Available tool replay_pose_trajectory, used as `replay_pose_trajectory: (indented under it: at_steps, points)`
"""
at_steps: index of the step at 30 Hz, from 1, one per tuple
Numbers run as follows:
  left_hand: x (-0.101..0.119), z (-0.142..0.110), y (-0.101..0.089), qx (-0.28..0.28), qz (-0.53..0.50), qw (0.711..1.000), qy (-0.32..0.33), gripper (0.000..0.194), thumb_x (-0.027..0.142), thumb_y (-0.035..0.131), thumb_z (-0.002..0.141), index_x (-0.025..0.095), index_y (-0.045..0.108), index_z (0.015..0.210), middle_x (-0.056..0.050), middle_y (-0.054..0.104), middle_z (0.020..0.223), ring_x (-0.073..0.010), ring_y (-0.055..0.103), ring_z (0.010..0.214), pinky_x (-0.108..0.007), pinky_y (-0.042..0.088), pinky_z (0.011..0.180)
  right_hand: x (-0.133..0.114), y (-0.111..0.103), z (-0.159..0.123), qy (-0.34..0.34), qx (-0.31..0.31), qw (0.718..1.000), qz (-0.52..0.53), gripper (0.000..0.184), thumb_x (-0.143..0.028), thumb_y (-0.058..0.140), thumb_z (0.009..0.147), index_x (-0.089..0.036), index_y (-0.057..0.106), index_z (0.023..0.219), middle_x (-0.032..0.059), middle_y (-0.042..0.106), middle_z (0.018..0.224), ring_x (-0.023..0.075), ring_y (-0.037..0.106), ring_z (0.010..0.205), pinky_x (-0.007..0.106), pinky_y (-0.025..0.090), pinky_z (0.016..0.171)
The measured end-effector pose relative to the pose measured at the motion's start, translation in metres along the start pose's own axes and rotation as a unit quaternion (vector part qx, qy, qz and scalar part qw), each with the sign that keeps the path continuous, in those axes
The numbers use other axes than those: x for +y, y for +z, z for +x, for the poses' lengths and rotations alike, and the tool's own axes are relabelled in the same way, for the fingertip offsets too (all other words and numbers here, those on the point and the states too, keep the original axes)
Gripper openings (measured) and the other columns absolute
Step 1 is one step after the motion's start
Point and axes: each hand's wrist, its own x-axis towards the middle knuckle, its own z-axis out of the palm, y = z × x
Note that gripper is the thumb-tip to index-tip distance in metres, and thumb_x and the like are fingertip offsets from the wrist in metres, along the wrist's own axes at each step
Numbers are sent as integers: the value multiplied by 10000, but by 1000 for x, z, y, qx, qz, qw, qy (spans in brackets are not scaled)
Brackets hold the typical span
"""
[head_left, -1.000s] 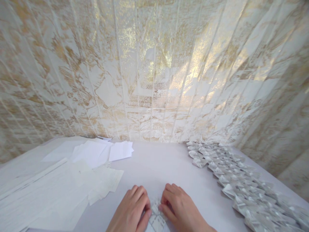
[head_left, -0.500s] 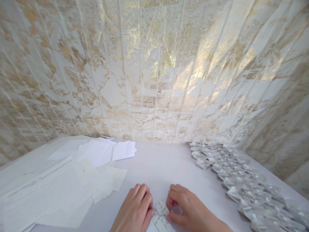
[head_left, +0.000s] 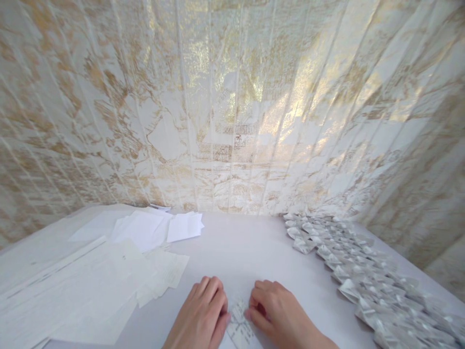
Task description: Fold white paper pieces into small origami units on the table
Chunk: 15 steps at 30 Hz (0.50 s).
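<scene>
Between my hands lies a small piece of folded printed paper point(head_left: 240, 325) with dark marks and creases, cut off by the bottom edge of the view. My left hand point(head_left: 201, 310) is curled at its left side, with the thumb pressed on the paper's edge. On the other side, my right hand point(head_left: 281, 310) is closed, thumb and forefinger pinching the right edge. The paper's exact shape is partly covered by the fingers.
Large printed sheets point(head_left: 72, 291) spread over the left of the white table point(head_left: 247, 252). White paper squares point(head_left: 185, 227) lie behind them. Rows of folded paper pieces point(head_left: 363, 271) stand along the right. A gold-patterned curtain point(head_left: 232, 121) hangs at the back.
My right thumb and forefinger have come closer together at the paper's right edge, narrowing the gap between them. My left hand stays nearly still.
</scene>
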Motion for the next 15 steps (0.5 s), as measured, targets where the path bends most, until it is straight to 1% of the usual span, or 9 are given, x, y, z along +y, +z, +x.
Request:
replay_pose_trajectory:
  at_steps: [3, 5, 9, 11, 13, 15]
  points:
    - [0, 0, 0, 5, -4, 1000, 8, 144, 115, 464, 905, 215, 532, 825, -49, 572, 963, -251, 493, 927, -374, 401, 789, -2, 6, -1, -2, 9, 1000, -30, 93, -116, 661, 875, -181, 705, 825, 30, 719, 883, 207, 656, 846, 285, 407, 754]
    - [-1, 0, 0, -8, -4, 1000, 11, 150, 115, 455, 915, 214, 526, 828, -49, 575, 959, -251, 501, 920, -376, 405, 783, -2, 10, -1, -9, 17, 999, -46, 97, -106, 645, 894, -177, 695, 848, 34, 721, 901, 212, 661, 856, 291, 409, 760]
    - [-3, 0, -3, -45, -6, 999, 21, 130, 120, 469, 930, 216, 557, 922, -51, 597, 1007, -254, 533, 952, -383, 430, 819, 0, 18, 1, -12, 36, 996, -84, 95, -89, 641, 903, -171, 683, 879, 42, 725, 897, 226, 672, 848, 305, 410, 759]
    - [-3, -1, -2, -50, -17, 998, 27, 138, 126, 479, 938, 225, 569, 969, -44, 611, 1025, -248, 551, 963, -379, 439, 845, 1, 20, 3, -13, 40, 995, -94, 94, -85, 649, 899, -172, 679, 877, 41, 726, 884, 228, 677, 837, 306, 410, 747]
    - [-3, -2, -1, -34, -40, 998, 32, 174, 118, 478, 938, 238, 566, 1027, -30, 625, 1024, -233, 564, 951, -366, 444, 863, 1, 21, 4, -14, 46, 994, -97, 97, -83, 658, 896, -176, 675, 873, 37, 727, 878, 227, 679, 831, 305, 409, 737]
    - [-3, -3, 1, 0, -63, 997, 35, 243, 106, 481, 926, 254, 547, 1107, -19, 636, 1022, -225, 570, 935, -359, 444, 881, 1, 22, 4, -13, 47, 994, -99, 94, -89, 665, 895, -179, 673, 869, 34, 727, 877, 228, 682, 832, 305, 407, 733]
